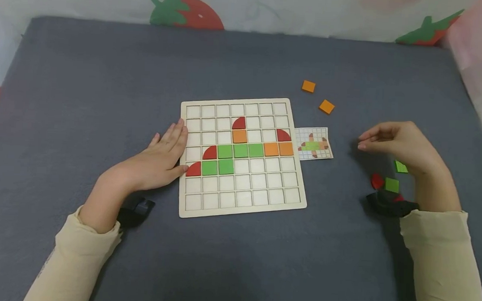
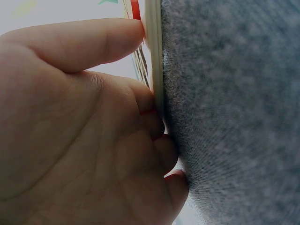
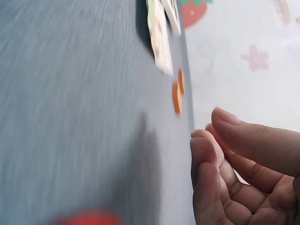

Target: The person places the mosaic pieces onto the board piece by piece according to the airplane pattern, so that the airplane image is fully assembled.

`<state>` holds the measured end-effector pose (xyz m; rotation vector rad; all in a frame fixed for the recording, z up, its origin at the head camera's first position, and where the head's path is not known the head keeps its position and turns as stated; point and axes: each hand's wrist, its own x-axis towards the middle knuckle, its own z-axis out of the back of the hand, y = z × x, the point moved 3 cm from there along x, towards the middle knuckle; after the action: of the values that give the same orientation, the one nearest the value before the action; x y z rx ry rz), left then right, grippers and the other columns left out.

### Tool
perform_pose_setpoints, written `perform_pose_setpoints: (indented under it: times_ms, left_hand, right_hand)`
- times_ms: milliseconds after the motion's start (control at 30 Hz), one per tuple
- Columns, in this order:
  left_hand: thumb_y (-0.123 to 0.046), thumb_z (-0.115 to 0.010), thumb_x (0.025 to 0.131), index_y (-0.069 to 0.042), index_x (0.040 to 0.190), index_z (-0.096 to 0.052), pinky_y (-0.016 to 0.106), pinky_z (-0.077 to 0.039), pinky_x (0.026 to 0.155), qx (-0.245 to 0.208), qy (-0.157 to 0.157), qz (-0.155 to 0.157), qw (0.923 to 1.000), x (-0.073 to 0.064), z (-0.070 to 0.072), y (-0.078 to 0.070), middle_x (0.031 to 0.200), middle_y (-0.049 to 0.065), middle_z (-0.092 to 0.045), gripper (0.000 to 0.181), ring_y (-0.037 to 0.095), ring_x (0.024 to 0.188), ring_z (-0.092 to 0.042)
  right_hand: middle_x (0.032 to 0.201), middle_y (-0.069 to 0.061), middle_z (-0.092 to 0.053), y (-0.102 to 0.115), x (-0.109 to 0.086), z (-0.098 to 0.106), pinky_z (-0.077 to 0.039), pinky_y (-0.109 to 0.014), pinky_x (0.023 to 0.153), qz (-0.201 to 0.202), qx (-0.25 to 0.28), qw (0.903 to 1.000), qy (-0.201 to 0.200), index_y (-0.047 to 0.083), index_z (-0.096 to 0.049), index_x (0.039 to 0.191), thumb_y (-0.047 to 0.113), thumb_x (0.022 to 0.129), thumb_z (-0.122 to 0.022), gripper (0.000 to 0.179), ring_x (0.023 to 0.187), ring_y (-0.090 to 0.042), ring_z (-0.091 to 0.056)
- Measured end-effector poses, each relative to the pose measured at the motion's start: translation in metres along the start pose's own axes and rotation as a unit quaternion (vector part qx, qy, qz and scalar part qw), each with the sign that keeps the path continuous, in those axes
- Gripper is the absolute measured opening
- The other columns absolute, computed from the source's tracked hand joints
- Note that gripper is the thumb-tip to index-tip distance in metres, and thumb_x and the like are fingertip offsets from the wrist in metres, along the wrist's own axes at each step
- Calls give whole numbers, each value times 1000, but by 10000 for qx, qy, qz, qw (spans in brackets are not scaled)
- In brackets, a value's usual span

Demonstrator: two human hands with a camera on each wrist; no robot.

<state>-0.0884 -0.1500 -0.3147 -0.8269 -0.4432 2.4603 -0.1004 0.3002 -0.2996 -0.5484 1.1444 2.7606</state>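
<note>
A wooden grid board (image 1: 242, 212) lies on the dark grey cloth, with green squares, orange squares and red quarter-circle pieces set in some cells. My left hand (image 1: 151, 164) rests flat at its left edge, fingers straight; the left wrist view shows the thumb and fingertips against the board's edge (image 2: 157, 56). To the right of the board, my right hand (image 1: 403, 144) hovers over the cloth. Its fingers are loosely bent, and the right wrist view shows nothing between thumb and fingers (image 3: 206, 154). Below it lie a green square (image 1: 392, 185) and a red piece (image 1: 377, 181).
A small printed pattern card (image 1: 314, 144) touches the board's right edge. Two loose orange squares, one farther (image 1: 308, 86) and one nearer (image 1: 327, 106), lie behind it. Another green square (image 1: 401, 167) is partly hidden by the right wrist, and a black wrist camera (image 1: 388, 204) covers part of a red piece.
</note>
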Motion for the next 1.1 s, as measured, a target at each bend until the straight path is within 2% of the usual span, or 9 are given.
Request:
perform_pose_setpoints:
  times_ms: [300, 433, 533, 633, 733, 833, 967, 1033, 1100]
  left_hand:
    - [-26, -41, 100, 2, 147, 13, 54, 1, 111, -34, -22, 45, 10000, -3, 2, 2, 153, 14, 24, 77, 31, 141, 16]
    - [-26, -41, 100, 2, 147, 13, 54, 0, 111, -58, -47, 24, 10000, -3, 3, 2, 153, 16, 23, 77, 32, 141, 15]
    - [-27, -41, 101, 3, 147, 13, 54, 0, 111, -58, -46, 28, 10000, -3, 3, 2, 153, 16, 22, 77, 32, 141, 15]
    - [-27, -41, 100, 2, 147, 13, 54, 0, 111, -71, -35, 30, 10000, -2, 2, 3, 153, 15, 23, 77, 31, 141, 15]
    - [-26, -41, 101, 2, 147, 13, 54, 1, 111, -74, -31, -2, 10000, -1, 1, 3, 153, 15, 23, 77, 31, 141, 15]
    - [-26, -42, 100, 2, 147, 13, 54, 1, 111, -66, -28, -34, 10000, -1, -1, 4, 153, 15, 23, 77, 31, 141, 16]
    - [-26, -42, 100, 2, 147, 12, 54, 1, 111, -28, -21, -36, 10000, 0, 0, 3, 153, 15, 22, 77, 31, 141, 15]
    - [-27, -41, 100, 3, 147, 11, 54, 1, 111, -7, -17, -28, 10000, 1, 0, 2, 153, 15, 22, 76, 31, 141, 15]
    - [-27, -41, 100, 3, 147, 11, 54, 0, 111, 7, -24, -24, 10000, 1, 0, 2, 153, 16, 21, 76, 31, 141, 14]
  right_hand:
    - [80, 11, -66, -49, -25, 32, -43, -25, 76, -631, -259, 9976, -147, 7, -68, 105, 37, 84, -71, 37, 77, -5, -57]
    - [86, 9, -69, -94, -23, 42, -39, -47, 87, -786, -303, 9960, -282, 3, -64, 113, 41, 84, -70, 49, 79, 1, -57]
    - [87, 12, -68, -130, -17, 47, -41, -48, 85, -739, -393, 9956, -424, 6, -64, 115, 46, 82, -69, 52, 79, 3, -57]
    - [81, 15, -66, -134, -17, 46, -46, -28, 74, -660, -424, 9955, -524, 8, -66, 110, 42, 84, -69, 43, 76, 3, -57]
    - [75, 17, -64, -106, -25, 39, -44, -15, 62, -631, -395, 9957, -544, 4, -66, 105, 26, 89, -67, 27, 71, 4, -55]
    - [76, 17, -63, -111, -24, 37, -45, -23, 70, -735, -428, 9946, -592, 6, -65, 106, 30, 88, -68, 31, 72, 5, -54]
    - [83, 9, -66, -139, -14, 37, -42, -47, 84, -796, -452, 9943, -551, 0, -60, 114, 51, 79, -70, 62, 76, 3, -55]
    - [85, 7, -67, -143, -12, 36, -40, -49, 85, -760, -507, 9944, -536, 1, -61, 113, 56, 76, -70, 68, 77, 1, -56]
    - [84, 7, -68, -137, -13, 34, -44, -38, 82, -685, -651, 9941, -538, 1, -63, 111, 53, 77, -71, 62, 77, 1, -56]
